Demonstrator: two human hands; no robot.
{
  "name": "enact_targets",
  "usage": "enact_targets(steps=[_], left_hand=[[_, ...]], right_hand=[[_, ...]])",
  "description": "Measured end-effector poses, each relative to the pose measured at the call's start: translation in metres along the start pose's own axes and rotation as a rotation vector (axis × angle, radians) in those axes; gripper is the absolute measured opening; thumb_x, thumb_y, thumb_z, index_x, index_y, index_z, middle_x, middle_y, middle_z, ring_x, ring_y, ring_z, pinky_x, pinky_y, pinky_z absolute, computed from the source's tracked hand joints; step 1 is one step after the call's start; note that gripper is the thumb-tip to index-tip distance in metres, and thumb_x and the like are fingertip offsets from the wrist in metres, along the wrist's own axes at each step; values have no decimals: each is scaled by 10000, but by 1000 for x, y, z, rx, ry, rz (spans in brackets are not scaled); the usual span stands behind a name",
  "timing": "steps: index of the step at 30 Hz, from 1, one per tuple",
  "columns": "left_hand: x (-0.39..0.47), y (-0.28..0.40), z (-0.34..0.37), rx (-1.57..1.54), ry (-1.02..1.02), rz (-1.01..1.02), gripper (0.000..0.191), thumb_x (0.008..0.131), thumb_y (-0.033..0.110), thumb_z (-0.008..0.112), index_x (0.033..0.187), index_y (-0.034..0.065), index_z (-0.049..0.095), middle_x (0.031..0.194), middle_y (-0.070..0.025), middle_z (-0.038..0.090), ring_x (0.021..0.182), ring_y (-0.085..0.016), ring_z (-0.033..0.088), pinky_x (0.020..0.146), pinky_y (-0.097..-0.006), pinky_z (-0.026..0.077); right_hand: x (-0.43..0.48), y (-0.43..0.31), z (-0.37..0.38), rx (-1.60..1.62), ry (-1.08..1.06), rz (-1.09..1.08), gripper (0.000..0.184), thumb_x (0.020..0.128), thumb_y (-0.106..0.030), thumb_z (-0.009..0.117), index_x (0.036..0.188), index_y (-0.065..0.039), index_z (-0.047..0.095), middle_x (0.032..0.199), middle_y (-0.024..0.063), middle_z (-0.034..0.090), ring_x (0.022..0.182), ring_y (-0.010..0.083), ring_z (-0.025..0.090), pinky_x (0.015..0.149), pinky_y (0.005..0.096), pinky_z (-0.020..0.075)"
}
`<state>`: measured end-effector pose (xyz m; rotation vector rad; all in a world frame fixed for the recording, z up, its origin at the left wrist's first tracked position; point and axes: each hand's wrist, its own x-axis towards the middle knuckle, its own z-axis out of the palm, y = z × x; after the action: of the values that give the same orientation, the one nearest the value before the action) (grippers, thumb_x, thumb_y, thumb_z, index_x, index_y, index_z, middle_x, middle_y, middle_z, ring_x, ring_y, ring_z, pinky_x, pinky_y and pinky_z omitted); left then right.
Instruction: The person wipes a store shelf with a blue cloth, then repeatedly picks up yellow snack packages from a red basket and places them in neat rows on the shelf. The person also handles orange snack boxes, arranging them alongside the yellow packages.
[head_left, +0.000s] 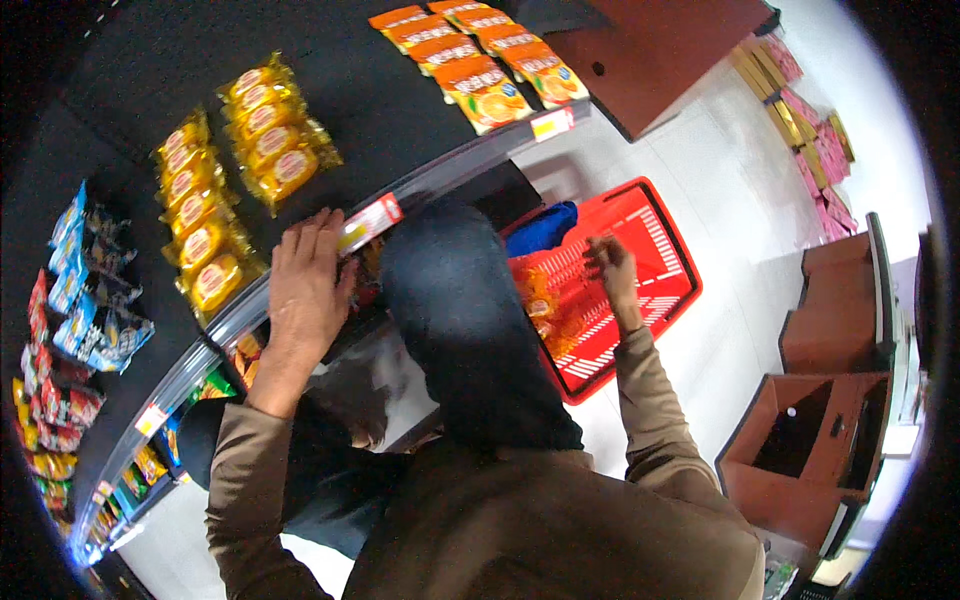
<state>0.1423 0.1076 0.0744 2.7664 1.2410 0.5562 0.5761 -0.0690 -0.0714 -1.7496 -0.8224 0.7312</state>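
My left hand (309, 281) rests with its fingers over the clear front edge of a black shelf (360, 97), beside a red and white price tag (371, 223). Just behind its fingertips lie two rows of yellow-wrapped round snacks (199, 217). To the right, my right hand (613, 262) hangs over a red plastic shopping basket (660, 289) on the floor, fingers bent, with nothing seen in it. Inside the basket are a blue item (544, 229), perhaps cloth, and several yellow-wrapped snack packs (541, 307), partly hidden by my knee.
Orange snack packets (484, 94) stand in two rows at the shelf's right end. Blue and red snack bags (67, 292) are at the far left. Beyond the basket are brown cabinets (832, 315), a brown panel (660, 52) and pink and gold boxes (817, 150).
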Motion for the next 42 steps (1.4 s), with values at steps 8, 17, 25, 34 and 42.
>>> enact_targets(steps=[8,17,25,34,42], left_hand=[[10,13,3,56,-60,0,647,806,98,725,1399,24,477,1395,-147,517,1225,-343,495,1024,-419,414],[6,19,4,70,-71,-46,691,799,112,748,1420,34,455,1427,-147,493,1277,-348,467,1050,-444,396],[3,12,-1,56,-11,-23,713,769,118,754,1415,42,463,1371,-151,534,1189,-364,506,1012,-448,417],[-15,5,-9,50,-8,-20,775,793,167,743,1468,34,386,1455,-159,462,1285,-343,464,1069,-461,387],[-31,0,-34,-150,200,-49,558,816,104,718,1328,6,520,1329,-172,544,1203,-362,523,1009,-429,438]], right_hand=[[-7,220,9,-218,-152,-45,336,954,-184,645,1234,-3,599,1065,124,700,961,223,673,823,362,550],[18,212,53,-581,-109,51,317,834,-345,740,1000,-77,716,916,198,711,903,379,685,779,473,540],[-18,185,50,306,-51,131,165,865,-187,671,906,-29,694,852,145,725,831,263,715,735,395,554],[-81,-13,-26,327,154,83,51,949,-167,674,987,-152,644,983,-12,663,852,119,634,664,297,553],[-49,-216,55,318,-62,-218,126,966,-194,653,1029,-85,644,968,6,643,815,77,593,706,238,488]])
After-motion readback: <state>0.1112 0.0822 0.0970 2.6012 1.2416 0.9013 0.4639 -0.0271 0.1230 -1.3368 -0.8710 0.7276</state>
